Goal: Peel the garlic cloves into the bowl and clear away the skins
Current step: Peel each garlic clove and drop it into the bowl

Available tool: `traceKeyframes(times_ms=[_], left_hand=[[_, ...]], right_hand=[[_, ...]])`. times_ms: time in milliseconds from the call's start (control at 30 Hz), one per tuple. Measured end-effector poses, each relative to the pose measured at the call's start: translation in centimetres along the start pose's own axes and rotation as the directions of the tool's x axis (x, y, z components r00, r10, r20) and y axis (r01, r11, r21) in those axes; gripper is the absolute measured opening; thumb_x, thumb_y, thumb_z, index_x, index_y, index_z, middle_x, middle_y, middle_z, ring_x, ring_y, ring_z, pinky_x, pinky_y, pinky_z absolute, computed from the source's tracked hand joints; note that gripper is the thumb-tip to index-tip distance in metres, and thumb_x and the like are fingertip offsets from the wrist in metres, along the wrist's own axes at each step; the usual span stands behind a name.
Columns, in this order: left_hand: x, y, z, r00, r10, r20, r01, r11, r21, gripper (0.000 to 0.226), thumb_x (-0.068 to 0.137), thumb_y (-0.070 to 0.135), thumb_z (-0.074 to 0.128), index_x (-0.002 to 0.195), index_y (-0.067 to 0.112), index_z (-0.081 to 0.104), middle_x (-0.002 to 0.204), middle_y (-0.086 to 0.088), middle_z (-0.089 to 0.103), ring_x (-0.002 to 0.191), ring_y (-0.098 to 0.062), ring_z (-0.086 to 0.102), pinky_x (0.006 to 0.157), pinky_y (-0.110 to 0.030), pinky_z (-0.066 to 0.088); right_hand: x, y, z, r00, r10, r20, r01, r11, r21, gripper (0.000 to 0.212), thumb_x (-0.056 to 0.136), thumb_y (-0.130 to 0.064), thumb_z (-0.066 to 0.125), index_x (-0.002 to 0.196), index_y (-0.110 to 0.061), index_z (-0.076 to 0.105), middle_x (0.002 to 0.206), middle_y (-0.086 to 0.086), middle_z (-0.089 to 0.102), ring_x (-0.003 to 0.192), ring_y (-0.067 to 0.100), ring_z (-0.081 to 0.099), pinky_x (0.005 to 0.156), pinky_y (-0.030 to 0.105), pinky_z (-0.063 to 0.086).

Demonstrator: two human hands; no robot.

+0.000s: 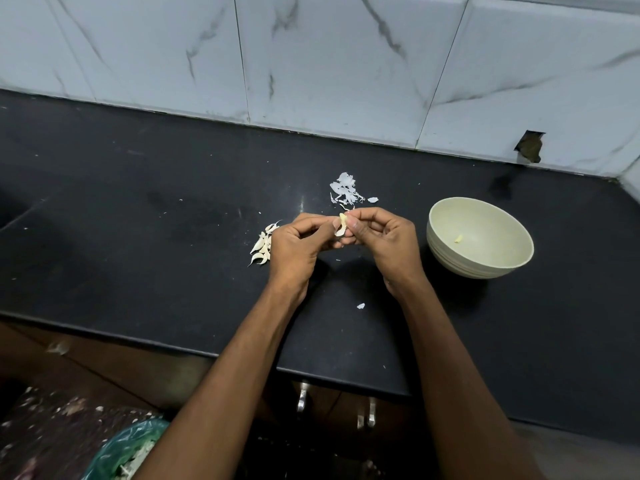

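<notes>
Black stone counter [138, 209] under marbled wall tiles: the left hand [298, 247] and right hand [384, 240], fingers curled in, together pinch a garlic clove [342, 225] above it. Unpeeled cloves [262, 245] lie just left, a pale bowl [481, 237] holding one peeled piece to the right, torn skins [346, 188] beyond.

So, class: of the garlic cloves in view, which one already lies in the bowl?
The peeled clove lying alone inside the pale bowl. The unpeeled cloves sit heaped on the counter; another clove is held between both hands.
</notes>
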State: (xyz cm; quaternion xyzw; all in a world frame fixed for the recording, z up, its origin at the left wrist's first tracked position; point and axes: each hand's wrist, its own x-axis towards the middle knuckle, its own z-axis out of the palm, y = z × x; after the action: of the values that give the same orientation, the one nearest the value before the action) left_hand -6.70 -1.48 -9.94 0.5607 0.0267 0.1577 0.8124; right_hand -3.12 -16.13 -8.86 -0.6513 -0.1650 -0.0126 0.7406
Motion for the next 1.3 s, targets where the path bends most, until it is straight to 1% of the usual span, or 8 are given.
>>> traceKeyframes(times_ms=[300, 433, 633, 767, 1000, 1167, 1233, 1300], left_hand=[[-0.1, 0.1, 0.1, 0.995, -0.065, 0.069, 0.069, 0.996, -0.052, 0.016, 0.092, 0.004, 0.073, 0.103, -0.008, 0.076, 0.085, -0.019, 0.074, 0.071, -0.02, 0.066, 0.072, -0.031, 0.056], [0.0, -0.2, 0.0, 0.998, -0.058, 0.025, 0.058, 0.998, -0.016, 0.017, 0.093, 0.002, 0.073, 0.103, -0.01, 0.075, 0.089, -0.023, 0.074, 0.074, -0.026, 0.065, 0.071, -0.032, 0.055], [0.2, -0.3, 0.0, 0.999, 0.001, -0.037, 0.003, 0.995, 0.103, 0.01, 0.092, 0.001, 0.073, 0.099, -0.004, 0.077, 0.078, -0.007, 0.074, 0.061, -0.016, 0.062, 0.063, -0.026, 0.054], [0.2, -0.3, 0.1, 1.0, -0.021, -0.022, 0.024, 0.991, 0.131, 0.01, 0.092, 0.004, 0.074, 0.099, -0.003, 0.077, 0.075, -0.005, 0.073, 0.059, -0.016, 0.061, 0.061, -0.024, 0.052], [0.2, 0.0, 0.6, 0.99, -0.137, -0.018, 0.135, 0.989, -0.057, 0.007, 0.094, -0.003, 0.067, 0.092, -0.007, 0.073, 0.074, -0.017, 0.067, 0.061, -0.021, 0.058, 0.06, -0.026, 0.053], [-0.1, 0.3, 0.8, 0.976, -0.214, -0.027, 0.208, 0.966, -0.155, 0.008, 0.096, -0.003, 0.065, 0.095, -0.009, 0.071, 0.065, -0.01, 0.063, 0.055, -0.014, 0.062, 0.06, -0.023, 0.056], [-0.2, 0.2, 0.8, 0.983, -0.167, -0.071, 0.16, 0.983, -0.093, 0.01, 0.096, -0.001, 0.066, 0.097, -0.009, 0.073, 0.07, -0.013, 0.066, 0.058, -0.017, 0.065, 0.063, -0.025, 0.058], [-0.4, 0.0, 0.8, 0.992, -0.067, -0.105, 0.074, 0.995, 0.064, 0.011, 0.096, 0.004, 0.069, 0.1, -0.005, 0.075, 0.077, -0.014, 0.073, 0.065, -0.022, 0.07, 0.067, -0.029, 0.061]], right_hand=[[-0.1, -0.1, -0.3, 0.997, 0.079, 0.012, -0.079, 0.995, 0.053, 0.007, 0.096, -0.002, 0.069, 0.1, -0.005, 0.074, 0.087, 0.016, 0.076, 0.071, 0.02, 0.071, 0.073, 0.028, 0.059], [-0.3, -0.1, -0.2, 0.996, 0.086, 0.006, -0.086, 0.994, 0.065, 0.007, 0.096, 0.001, 0.068, 0.099, -0.003, 0.073, 0.085, 0.016, 0.076, 0.069, 0.019, 0.071, 0.07, 0.027, 0.06], [-0.3, 0.0, 0.2, 0.999, 0.052, -0.012, -0.052, 0.999, -0.008, 0.019, 0.083, -0.005, 0.083, 0.1, 0.0, 0.074, 0.091, 0.015, 0.078, 0.083, 0.021, 0.074, 0.076, 0.031, 0.062], [-0.1, 0.1, -0.1, 0.998, 0.053, -0.018, -0.053, 0.998, -0.031, 0.018, 0.085, -0.003, 0.082, 0.1, 0.001, 0.074, 0.092, 0.014, 0.078, 0.085, 0.019, 0.074, 0.075, 0.031, 0.063], [0.0, 0.3, 0.3, 0.999, 0.051, 0.0, -0.051, 0.997, -0.049, 0.011, 0.09, 0.0, 0.076, 0.1, -0.005, 0.071, 0.085, 0.011, 0.076, 0.076, 0.02, 0.074, 0.075, 0.031, 0.063], [0.1, 0.4, 0.5, 0.999, 0.043, -0.017, -0.043, 0.998, -0.042, 0.011, 0.091, 0.001, 0.075, 0.101, -0.004, 0.072, 0.088, 0.014, 0.077, 0.075, 0.021, 0.075, 0.073, 0.031, 0.063], [0.1, 0.5, 0.7, 0.999, 0.036, -0.03, -0.038, 0.998, -0.049, 0.012, 0.093, -0.001, 0.074, 0.105, 0.001, 0.072, 0.092, 0.016, 0.078, 0.077, 0.022, 0.075, 0.071, 0.029, 0.063], [0.0, 0.5, 0.8, 0.999, 0.022, -0.042, -0.024, 0.998, -0.066, 0.016, 0.093, -0.003, 0.076, 0.106, 0.005, 0.073, 0.093, 0.019, 0.078, 0.078, 0.022, 0.075, 0.069, 0.028, 0.062]])
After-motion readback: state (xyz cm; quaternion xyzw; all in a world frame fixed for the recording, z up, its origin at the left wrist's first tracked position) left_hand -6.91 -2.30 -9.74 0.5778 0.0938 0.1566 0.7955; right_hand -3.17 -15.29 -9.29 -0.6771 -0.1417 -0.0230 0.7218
